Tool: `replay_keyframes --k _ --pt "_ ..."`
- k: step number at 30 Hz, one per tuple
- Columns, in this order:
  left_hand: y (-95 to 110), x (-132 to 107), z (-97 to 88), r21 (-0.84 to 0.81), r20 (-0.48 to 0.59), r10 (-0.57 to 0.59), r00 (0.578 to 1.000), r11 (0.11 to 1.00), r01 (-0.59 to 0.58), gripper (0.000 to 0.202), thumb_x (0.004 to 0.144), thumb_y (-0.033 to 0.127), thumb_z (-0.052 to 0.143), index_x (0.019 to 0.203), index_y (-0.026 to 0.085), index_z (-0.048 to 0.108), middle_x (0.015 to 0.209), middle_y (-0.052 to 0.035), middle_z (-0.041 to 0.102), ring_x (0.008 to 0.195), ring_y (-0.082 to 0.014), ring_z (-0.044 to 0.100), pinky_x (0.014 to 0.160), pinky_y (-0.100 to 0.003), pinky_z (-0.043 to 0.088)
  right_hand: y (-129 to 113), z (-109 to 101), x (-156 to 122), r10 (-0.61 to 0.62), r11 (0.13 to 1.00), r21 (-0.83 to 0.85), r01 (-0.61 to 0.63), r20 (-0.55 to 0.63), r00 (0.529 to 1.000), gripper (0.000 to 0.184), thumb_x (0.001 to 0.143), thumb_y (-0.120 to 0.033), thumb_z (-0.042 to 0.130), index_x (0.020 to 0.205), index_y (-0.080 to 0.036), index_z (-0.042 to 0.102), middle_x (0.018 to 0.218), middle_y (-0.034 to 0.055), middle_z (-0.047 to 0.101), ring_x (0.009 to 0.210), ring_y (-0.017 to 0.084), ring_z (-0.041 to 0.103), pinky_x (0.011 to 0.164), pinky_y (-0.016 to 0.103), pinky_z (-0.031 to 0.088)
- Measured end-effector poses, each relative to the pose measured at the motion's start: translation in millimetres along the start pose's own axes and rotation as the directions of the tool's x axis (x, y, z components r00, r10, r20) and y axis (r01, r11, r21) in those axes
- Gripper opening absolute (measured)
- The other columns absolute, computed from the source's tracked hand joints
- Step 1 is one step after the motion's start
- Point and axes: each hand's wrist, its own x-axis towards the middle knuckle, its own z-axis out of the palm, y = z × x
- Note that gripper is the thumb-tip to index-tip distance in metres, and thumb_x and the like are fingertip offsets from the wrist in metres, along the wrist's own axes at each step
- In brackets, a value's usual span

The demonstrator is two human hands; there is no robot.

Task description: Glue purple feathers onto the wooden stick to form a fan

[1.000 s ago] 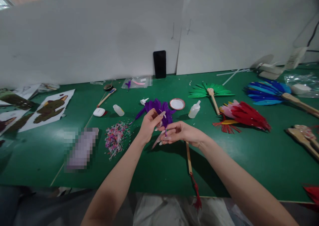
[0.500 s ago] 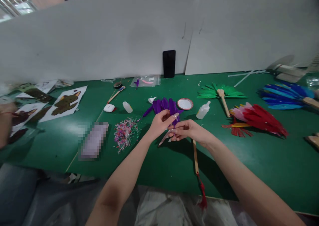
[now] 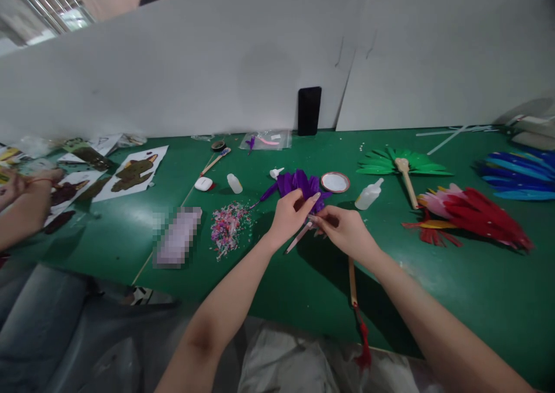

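Note:
A purple feather fan lies under my hands, its wooden handle showing below my right hand with a red tassel at the table's front edge. My left hand is closed in a pinch over the base of the feathers. Close beside it, my right hand has thumb and fingers pressed together. A slim pale pink tool, perhaps tweezers, slants down-left from the right fingertips. The exact spot between the fingertips is hidden.
Around me are bead-like bits, glue bottles, a white dish and an upright phone. A green fan, red feathers and blue feathers lie right. A co-worker's hands are at far left.
The view has turned slightly left, so everything sits farther right. My right fingertips have drawn up and closer to the feathers. The co-worker's hands have come further into view.

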Motion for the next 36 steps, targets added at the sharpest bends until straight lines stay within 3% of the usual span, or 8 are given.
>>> replay_keyframes --k 6,11,14,17,23,27,36 --pt "-2.3 -0.8 1.3 0.091 0.0 0.011 1.0 0.996 -0.011 0.043 0.08 0.045 0.051 0.053 0.018 0.03 0.049 0.0059 0.029 0.049 -0.0078 0.029 0.05 -0.024 0.022 -0.4 1.1 -1.7 -0.101 0.925 -0.365 0.1 0.017 0.995 0.012 0.085 -0.02 0.043 0.076 -0.018 0.051 0.066 0.0036 0.062 0.054 0.017 0.056 0.05 0.024 0.03" --pt "-1.4 -1.1 0.7 0.1 -0.011 0.011 1.0 0.995 -0.01 0.044 0.081 0.044 0.051 0.053 0.017 0.03 0.048 0.0061 0.029 0.048 -0.0073 0.028 0.05 -0.024 0.023 1.3 4.9 -2.6 -0.142 0.848 -0.504 0.166 0.086 0.986 0.012 0.088 -0.019 0.038 0.088 -0.016 0.05 0.081 0.0077 0.063 0.061 0.019 0.059 0.05 0.025 0.029" --pt "-0.9 -1.0 0.2 0.075 -0.04 -0.011 0.999 0.997 0.014 0.044 0.08 0.045 0.05 0.052 0.018 0.029 0.048 0.0061 0.03 0.048 -0.0072 0.028 0.049 -0.024 0.024 0.7 5.3 -3.4 -0.165 0.832 -0.523 0.184 0.083 0.983 0.015 0.09 -0.021 0.035 0.09 -0.015 0.049 0.084 0.0086 0.063 0.059 0.019 0.059 0.049 0.025 0.029" --pt "-1.2 -0.2 -0.4 0.039 -0.075 -0.035 0.997 0.999 0.038 0.044 0.08 0.046 0.049 0.053 0.018 0.031 0.049 0.006 0.03 0.048 -0.0073 0.028 0.049 -0.024 0.024 -1.2 4.9 -4.1 -0.141 0.871 -0.471 0.141 0.036 0.989 0.017 0.091 -0.024 0.033 0.092 -0.016 0.048 0.083 0.0073 0.063 0.058 0.018 0.059 0.05 0.025 0.031" --pt "-0.8 0.6 -1.5 -0.011 -0.067 -0.033 0.997 0.999 0.032 0.04 0.081 0.045 0.049 0.055 0.018 0.035 0.05 0.0056 0.031 0.049 -0.0077 0.03 0.047 -0.024 0.023 -1.7 3.6 -3.5 -0.165 0.925 -0.346 0.155 0.002 0.986 0.017 0.088 -0.033 0.046 0.089 -0.019 0.055 0.086 0.0051 0.065 0.07 0.018 0.06 0.055 0.024 0.034" --pt "0.4 -1.0 -0.2 0.048 -0.025 0.005 1.0 0.999 -0.004 0.042 0.081 0.044 0.05 0.054 0.018 0.031 0.049 0.0058 0.029 0.049 -0.0076 0.029 0.049 -0.024 0.023 0.9 2.0 -2.1 -0.155 0.91 -0.387 0.149 0.016 0.988 0.02 0.086 -0.028 0.047 0.071 -0.018 0.057 0.066 0.0026 0.061 0.057 0.015 0.055 0.052 0.024 0.03" --pt "-1.9 -2.2 1.5 0.158 -0.009 0.069 0.998 0.985 -0.067 0.044 0.082 0.042 0.05 0.053 0.018 0.025 0.048 0.006 0.026 0.048 -0.0079 0.027 0.05 -0.025 0.023 0.1 1.2 -4.9 -0.247 0.832 -0.484 0.272 0.115 0.962 0.019 0.085 -0.019 0.041 0.069 -0.017 0.053 0.067 0.0028 0.058 0.058 0.014 0.053 0.052 0.024 0.026"
